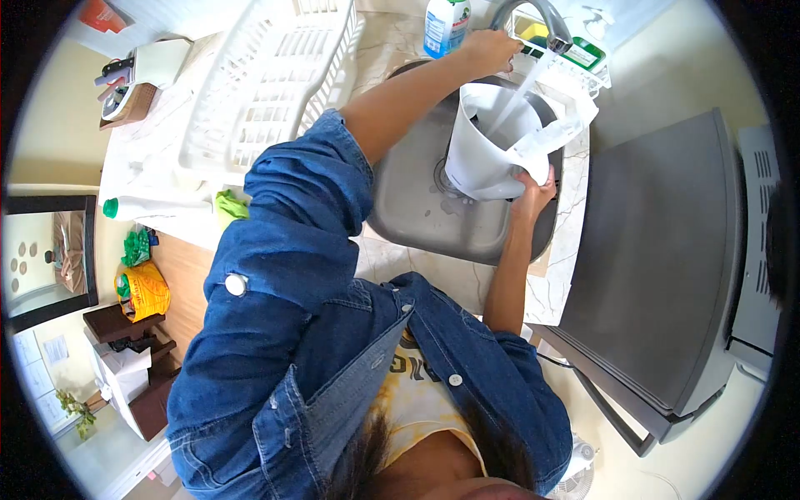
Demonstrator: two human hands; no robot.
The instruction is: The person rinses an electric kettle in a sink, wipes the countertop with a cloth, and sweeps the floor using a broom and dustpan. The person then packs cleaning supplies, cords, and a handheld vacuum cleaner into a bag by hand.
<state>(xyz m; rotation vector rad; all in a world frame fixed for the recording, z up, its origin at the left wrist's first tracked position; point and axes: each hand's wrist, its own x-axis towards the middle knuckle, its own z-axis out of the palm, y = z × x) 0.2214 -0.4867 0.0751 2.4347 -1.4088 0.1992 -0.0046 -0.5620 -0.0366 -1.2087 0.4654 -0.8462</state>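
Note:
Water runs from the curved metal faucet (552, 27) into a white kettle-like jug (479, 158), held tilted over the grey sink (408, 200). Its pale lid (554, 133) stands open on the right. My right hand (533, 197) is wrapped round the jug's handle at the near side. Beyond the jug, my left hand (492, 52) is closed at the base of the faucet, on its handle; the fingertips are partly hidden. A blue spray bottle (446, 29) stands just left of that hand.
A white dish rack (271, 83) is on the counter at the left, with a white bottle (158, 208) and green cloth (231, 207) nearer me. Behind the sink sits a caddy with a yellow sponge (534, 33) and green soap bottle (585, 54). A grey fridge (650, 258) borders the right.

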